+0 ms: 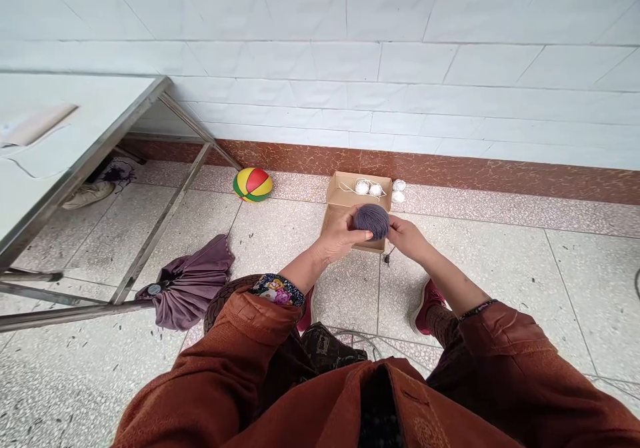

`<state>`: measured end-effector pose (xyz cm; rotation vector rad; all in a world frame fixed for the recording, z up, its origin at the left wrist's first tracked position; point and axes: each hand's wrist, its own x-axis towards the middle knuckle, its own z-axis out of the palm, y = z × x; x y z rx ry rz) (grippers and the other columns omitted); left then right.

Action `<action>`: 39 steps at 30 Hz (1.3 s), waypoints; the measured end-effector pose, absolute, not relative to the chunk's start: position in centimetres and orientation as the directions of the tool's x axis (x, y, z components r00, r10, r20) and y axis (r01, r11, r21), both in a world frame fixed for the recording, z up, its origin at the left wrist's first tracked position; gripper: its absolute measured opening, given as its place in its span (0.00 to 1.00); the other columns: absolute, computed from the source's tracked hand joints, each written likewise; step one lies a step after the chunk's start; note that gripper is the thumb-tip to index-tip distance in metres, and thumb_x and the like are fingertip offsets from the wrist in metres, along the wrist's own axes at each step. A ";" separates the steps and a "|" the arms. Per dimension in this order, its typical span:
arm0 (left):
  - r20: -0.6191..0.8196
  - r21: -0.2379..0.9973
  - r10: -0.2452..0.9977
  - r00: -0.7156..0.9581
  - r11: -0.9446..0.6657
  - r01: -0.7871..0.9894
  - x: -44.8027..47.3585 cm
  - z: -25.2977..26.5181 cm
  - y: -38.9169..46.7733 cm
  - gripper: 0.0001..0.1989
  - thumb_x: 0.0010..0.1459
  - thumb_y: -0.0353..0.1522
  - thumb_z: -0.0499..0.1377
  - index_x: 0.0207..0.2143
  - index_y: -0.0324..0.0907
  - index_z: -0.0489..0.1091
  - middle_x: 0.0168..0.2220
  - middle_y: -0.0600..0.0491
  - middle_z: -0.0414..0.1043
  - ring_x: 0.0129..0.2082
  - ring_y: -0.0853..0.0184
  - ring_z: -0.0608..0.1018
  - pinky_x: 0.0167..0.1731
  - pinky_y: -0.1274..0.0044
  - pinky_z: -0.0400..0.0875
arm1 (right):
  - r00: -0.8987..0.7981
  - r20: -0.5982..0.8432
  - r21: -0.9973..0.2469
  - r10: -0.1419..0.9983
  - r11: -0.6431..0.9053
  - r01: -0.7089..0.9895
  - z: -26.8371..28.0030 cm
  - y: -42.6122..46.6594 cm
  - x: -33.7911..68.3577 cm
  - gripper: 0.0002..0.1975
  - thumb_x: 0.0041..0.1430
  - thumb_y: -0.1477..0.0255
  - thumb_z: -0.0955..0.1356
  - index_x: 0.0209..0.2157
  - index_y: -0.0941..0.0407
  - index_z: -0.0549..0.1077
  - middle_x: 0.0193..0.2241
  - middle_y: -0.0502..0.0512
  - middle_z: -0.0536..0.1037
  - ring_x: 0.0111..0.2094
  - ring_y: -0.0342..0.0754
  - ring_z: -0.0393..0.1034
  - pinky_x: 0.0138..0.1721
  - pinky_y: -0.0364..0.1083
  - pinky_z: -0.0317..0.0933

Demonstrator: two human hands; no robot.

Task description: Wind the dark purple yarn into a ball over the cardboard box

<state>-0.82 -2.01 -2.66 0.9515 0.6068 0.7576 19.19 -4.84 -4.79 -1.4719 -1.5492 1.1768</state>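
Observation:
A ball of grey-purple yarn (371, 222) is held up in front of me over a cardboard box. My left hand (345, 236) wraps round its left side, with the thumb along the lower front. At the ball's right edge, my right hand (407, 238) is closed in a pinch, apparently on the yarn strand; its fingertips are partly hidden. A thin dark strand hangs below that hand to a small dark clump (387, 259). Behind the ball, the open cardboard box (333, 191) stands on the floor, and small white yarn balls (369, 187) rest on its raised lid part.
More white balls (399, 191) lie right of the box by the wall. A colourful ball (253, 185) sits near the leg of a metal-framed table (155, 91). Left of me is a folded purple umbrella (193, 281). Another person's shoe (89, 195) shows under the table.

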 end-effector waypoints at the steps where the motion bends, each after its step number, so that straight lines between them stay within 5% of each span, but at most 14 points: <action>1: -0.146 0.887 0.830 0.538 0.351 -0.301 -0.8 -2.8 -1.8 0.35 0.42 0.33 0.73 0.54 0.41 0.69 0.52 0.44 0.74 0.53 0.56 0.74 0.58 0.63 0.64 | -0.178 -0.114 -0.920 0.977 -0.037 0.389 -4.6 -5.1 19.1 0.12 0.61 0.61 0.67 0.31 0.55 0.75 0.27 0.50 0.74 0.31 0.47 0.65 0.35 0.46 0.60; 6: -0.233 0.968 0.898 0.374 0.252 -0.003 -0.8 -3.6 -1.5 0.31 0.44 0.33 0.70 0.52 0.39 0.69 0.49 0.45 0.75 0.51 0.57 0.75 0.58 0.62 0.64 | -0.464 -0.155 -0.963 0.872 -0.030 0.266 -2.5 -6.0 19.1 0.16 0.63 0.56 0.68 0.34 0.55 0.77 0.25 0.48 0.71 0.26 0.43 0.62 0.30 0.44 0.57; 10: -0.230 0.969 0.835 0.499 0.149 0.199 -0.7 -3.5 -2.0 0.38 0.42 0.31 0.71 0.58 0.40 0.67 0.52 0.44 0.73 0.53 0.52 0.74 0.57 0.59 0.65 | -0.284 -0.087 -0.992 0.955 -0.057 0.111 -1.6 -5.4 19.8 0.16 0.61 0.55 0.69 0.34 0.54 0.76 0.21 0.45 0.64 0.23 0.42 0.56 0.28 0.44 0.53; 16: -0.084 0.941 0.638 0.766 0.304 -0.150 -0.8 -2.3 -2.8 0.48 0.44 0.32 0.73 0.67 0.51 0.58 0.62 0.44 0.67 0.62 0.52 0.70 0.61 0.59 0.61 | -0.049 -0.074 -0.978 0.996 -0.064 0.197 -3.6 -4.4 20.0 0.14 0.58 0.57 0.70 0.29 0.54 0.73 0.25 0.48 0.70 0.28 0.45 0.61 0.33 0.46 0.57; 22: -0.169 0.815 0.804 0.571 0.439 -0.377 -0.6 -2.0 -2.1 0.30 0.46 0.36 0.72 0.52 0.40 0.72 0.52 0.42 0.74 0.54 0.54 0.75 0.56 0.63 0.67 | -0.132 -0.072 -0.935 0.989 -0.021 0.354 -4.2 -5.6 19.0 0.13 0.62 0.59 0.67 0.30 0.54 0.72 0.27 0.50 0.72 0.32 0.48 0.65 0.37 0.47 0.59; 27: -0.263 0.908 0.895 0.359 0.356 -0.222 -0.3 -3.3 -1.5 0.26 0.47 0.37 0.71 0.48 0.39 0.71 0.47 0.46 0.75 0.49 0.59 0.75 0.54 0.65 0.67 | -0.383 -0.088 -0.972 0.920 0.004 0.234 -2.0 -6.7 18.8 0.16 0.65 0.56 0.67 0.35 0.54 0.75 0.25 0.47 0.68 0.27 0.44 0.59 0.31 0.44 0.56; 32: -0.310 0.939 0.719 0.622 0.335 0.082 -0.4 -3.2 -2.6 0.32 0.48 0.39 0.71 0.54 0.39 0.69 0.49 0.44 0.73 0.50 0.55 0.74 0.51 0.63 0.69 | -0.217 -0.009 -0.990 0.976 0.021 0.137 -1.1 -6.0 19.7 0.17 0.63 0.54 0.69 0.33 0.54 0.74 0.24 0.46 0.65 0.26 0.43 0.57 0.30 0.44 0.55; 39: -0.215 0.811 0.519 0.827 0.567 -0.144 -0.8 -1.6 -3.7 0.45 0.49 0.40 0.68 0.68 0.57 0.54 0.56 0.45 0.70 0.47 0.53 0.80 0.39 0.68 0.72 | -0.016 -0.024 -0.963 1.000 -0.019 0.267 -3.3 -5.3 19.8 0.18 0.61 0.53 0.68 0.30 0.54 0.72 0.26 0.49 0.70 0.30 0.46 0.62 0.34 0.45 0.57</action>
